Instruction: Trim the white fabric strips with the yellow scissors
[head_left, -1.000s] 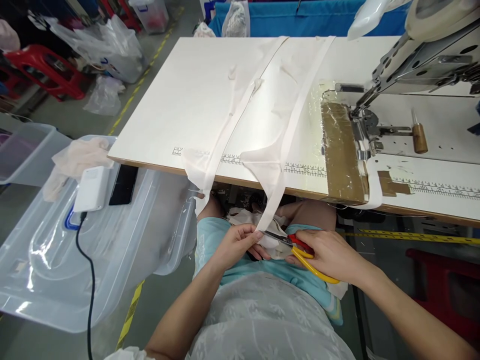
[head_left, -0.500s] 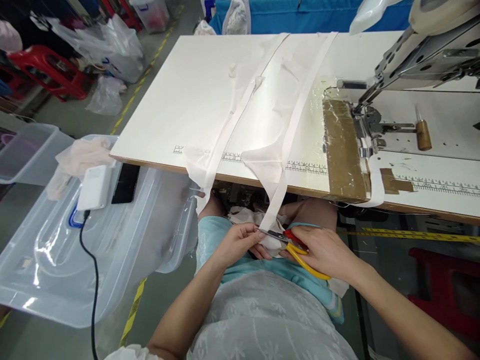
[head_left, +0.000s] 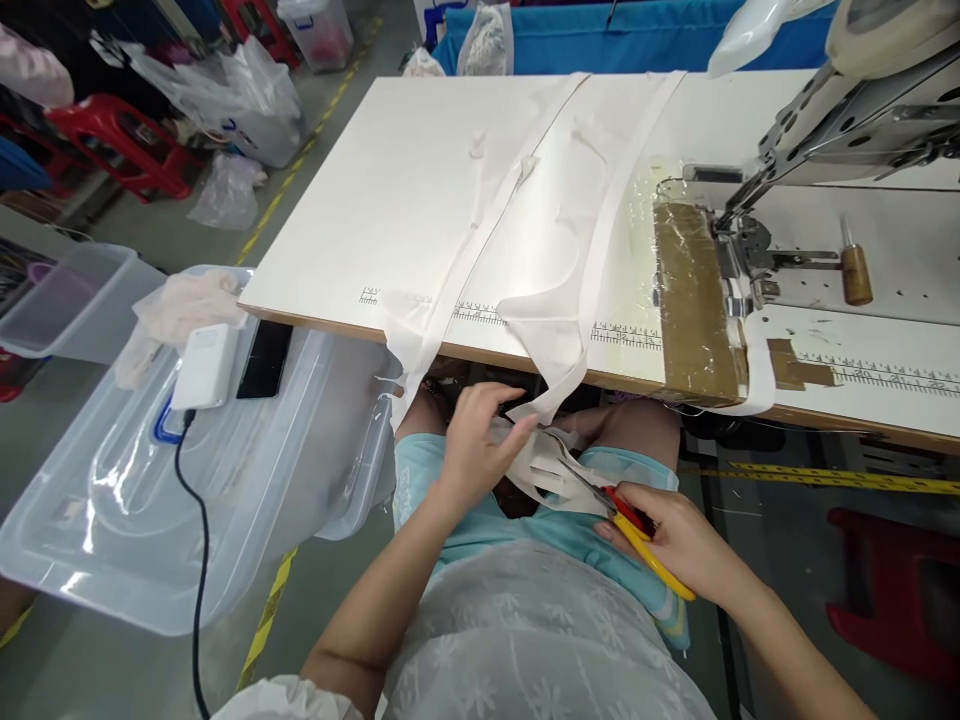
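Observation:
My right hand (head_left: 675, 535) grips scissors (head_left: 651, 555) with red and yellow handles above my lap. Their blades point up and to the left, over cut white fabric pieces (head_left: 551, 470) on my lap. My left hand (head_left: 480, 445) is open, thumb and fingers apart, at the lower end of a white fabric band (head_left: 564, 390) hanging over the table edge. Whether its fingertips touch the band is hard to tell. Thin white fabric with a second band (head_left: 450, 290) lies across the table and droops over the front edge.
The white table (head_left: 330, 220) carries a sewing machine (head_left: 847, 130) at right, with brown tape (head_left: 694, 300) and a wooden-handled awl (head_left: 855, 270) beside it. Left stands a clear plastic bin (head_left: 97, 500) bearing a white charger (head_left: 204, 365), a phone (head_left: 265, 358) and beige cloth (head_left: 187, 305).
My right hand has drawn the scissors down and right, away from the band. My left hand has moved up and its fingers have spread from their pinch on the band's end.

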